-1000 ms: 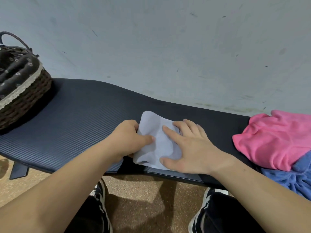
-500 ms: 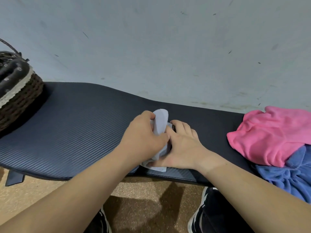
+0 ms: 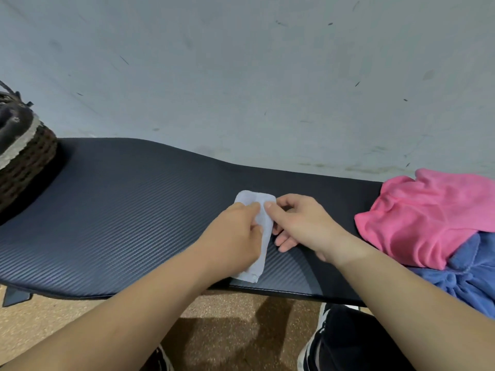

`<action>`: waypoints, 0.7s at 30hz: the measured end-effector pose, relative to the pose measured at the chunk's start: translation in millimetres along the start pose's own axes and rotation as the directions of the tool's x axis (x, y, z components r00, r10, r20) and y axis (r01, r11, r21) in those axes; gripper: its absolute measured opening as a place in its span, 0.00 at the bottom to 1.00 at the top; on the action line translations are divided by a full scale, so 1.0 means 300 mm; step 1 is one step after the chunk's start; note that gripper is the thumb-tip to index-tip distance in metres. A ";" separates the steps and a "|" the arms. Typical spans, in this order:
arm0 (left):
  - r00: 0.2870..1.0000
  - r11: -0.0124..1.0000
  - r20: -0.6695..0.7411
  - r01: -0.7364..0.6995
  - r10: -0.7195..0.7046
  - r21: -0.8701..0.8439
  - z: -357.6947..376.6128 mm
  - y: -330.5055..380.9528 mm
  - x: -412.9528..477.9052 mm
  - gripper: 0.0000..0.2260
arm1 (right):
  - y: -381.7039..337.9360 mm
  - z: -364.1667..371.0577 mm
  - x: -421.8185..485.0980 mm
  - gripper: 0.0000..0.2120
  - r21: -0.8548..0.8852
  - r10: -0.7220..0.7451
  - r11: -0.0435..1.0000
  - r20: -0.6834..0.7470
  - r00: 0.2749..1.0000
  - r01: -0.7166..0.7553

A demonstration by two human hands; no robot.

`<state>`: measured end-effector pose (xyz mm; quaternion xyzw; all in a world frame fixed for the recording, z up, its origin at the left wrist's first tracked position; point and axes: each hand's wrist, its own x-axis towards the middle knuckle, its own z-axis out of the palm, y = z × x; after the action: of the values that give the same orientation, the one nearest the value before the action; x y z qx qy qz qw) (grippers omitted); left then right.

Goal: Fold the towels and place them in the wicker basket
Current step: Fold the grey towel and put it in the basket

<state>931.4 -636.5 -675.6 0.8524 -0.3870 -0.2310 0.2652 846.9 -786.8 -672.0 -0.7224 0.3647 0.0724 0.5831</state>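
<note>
A pale lavender towel [image 3: 263,231] lies folded into a narrow strip near the front edge of the dark ribbed bench [image 3: 120,210]. My left hand [image 3: 235,236] covers its left side, fingers curled and pinching the cloth. My right hand [image 3: 300,223] pinches the strip's upper right edge between thumb and forefinger, its other fingers loosely curled below. The wicker basket [image 3: 24,159] with dark patterned lining stands at the bench's far left end, partly out of frame.
A crumpled pink towel [image 3: 423,218] lies on a blue towel [image 3: 466,277] at the bench's right end. A grey wall rises right behind the bench. Below are a brown speckled floor and black shoes [image 3: 345,341].
The lavender towel went from a wide crumpled sheet to a narrow folded strip. My left hand brought the left side over; my right hand lifted from pressing flat to pinching the edge.
</note>
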 end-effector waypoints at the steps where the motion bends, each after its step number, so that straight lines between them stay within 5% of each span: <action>1: 1.000 1.000 -0.007 0.016 -0.016 0.002 -0.014 -0.008 0.003 0.10 | -0.005 0.005 0.000 0.14 0.038 0.011 0.999 0.018 1.000 -0.012; 5: 0.984 0.983 -0.059 0.173 -0.170 0.059 -0.077 -0.044 -0.005 0.28 | -0.022 0.023 -0.001 0.12 0.121 0.070 0.990 0.043 0.997 -0.074; 8: 0.942 0.943 0.043 0.330 -0.332 0.048 -0.081 -0.066 -0.011 0.26 | -0.022 0.060 -0.007 0.10 0.196 0.096 0.975 0.049 0.994 -0.104; 14: 0.897 0.750 0.125 0.424 -0.423 -0.508 -0.117 -0.102 -0.035 0.16 | -0.040 0.115 -0.012 0.08 0.445 0.042 0.888 0.181 0.983 -0.120; 21: 0.904 0.703 0.024 0.349 -0.427 -0.619 -0.228 -0.191 -0.146 0.11 | -0.099 0.275 -0.040 0.15 0.117 -0.036 0.993 0.062 0.997 0.029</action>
<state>977.2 -551.6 -652.0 0.7950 -0.0861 -0.3415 0.4939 883.0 -706.1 -667.7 -0.6903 0.3376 0.0647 0.6367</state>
